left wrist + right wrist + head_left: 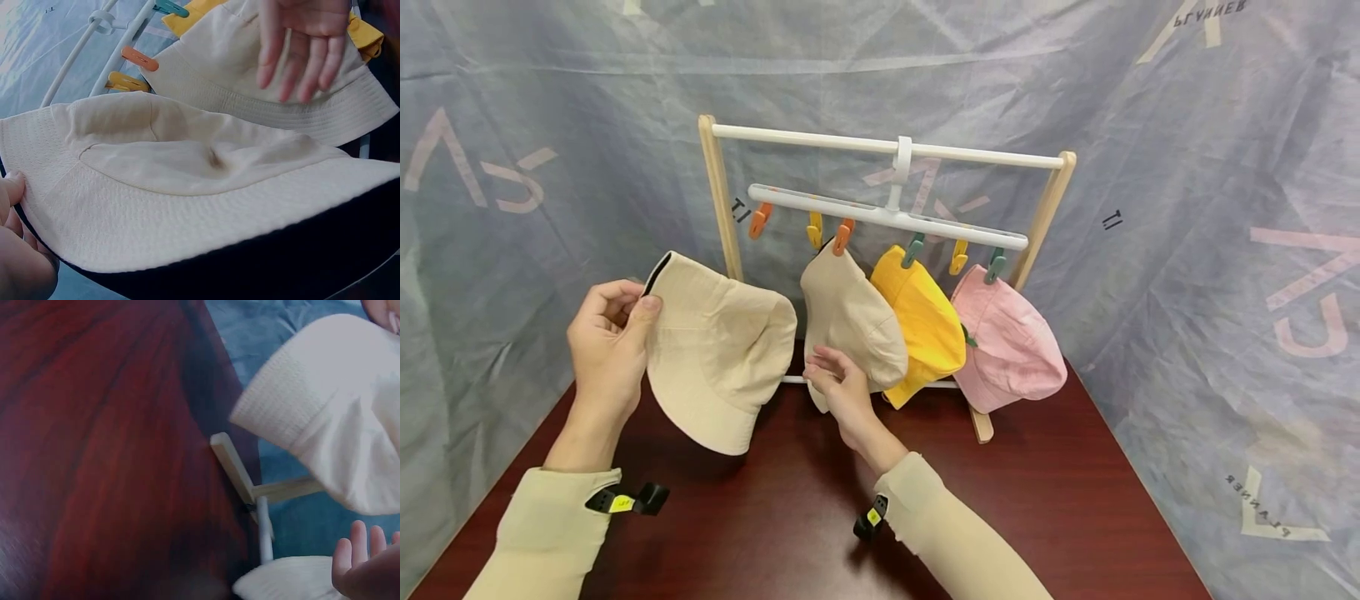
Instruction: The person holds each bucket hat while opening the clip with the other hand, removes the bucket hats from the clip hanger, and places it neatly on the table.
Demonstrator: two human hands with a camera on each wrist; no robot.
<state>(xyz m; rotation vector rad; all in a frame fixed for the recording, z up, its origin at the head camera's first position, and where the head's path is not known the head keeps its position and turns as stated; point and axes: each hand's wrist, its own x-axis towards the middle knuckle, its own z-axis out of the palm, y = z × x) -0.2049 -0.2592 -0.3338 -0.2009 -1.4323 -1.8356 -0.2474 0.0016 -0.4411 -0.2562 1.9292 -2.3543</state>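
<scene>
Pale sleeves (pixel 955 529) reach in from the bottom edge, a dark strap with a yellow label (pixel 622 503) at each wrist, above a dark red-brown surface (pixel 1075 500). Beyond the left cuff, the left hand (pixel 606 346) pinches the brim of a cream bucket hat (pixel 718 350) between thumb and fingers, holding it tilted in the air to the left of the other hats; the left wrist view shows its dark underside. The right hand (pixel 848 398) is loosely open, fingers extended, in front of a hanging beige hat (pixel 853 312); whether it touches the fabric I cannot tell. Behind that hat's right edge hangs a yellow hat (pixel 925 317), then a pink hat (pixel 1018 346). Orange, green and yellow clips (pixel 959 257) line a white hanger (pixel 820 202) above them, the leftmost orange one near the held hat. Its hook sits over the white top rail of a wooden-legged rack (pixel 805 137). Farthest back, a grey-blue printed sheet (pixel 587 92) spreads behind everything.
</scene>
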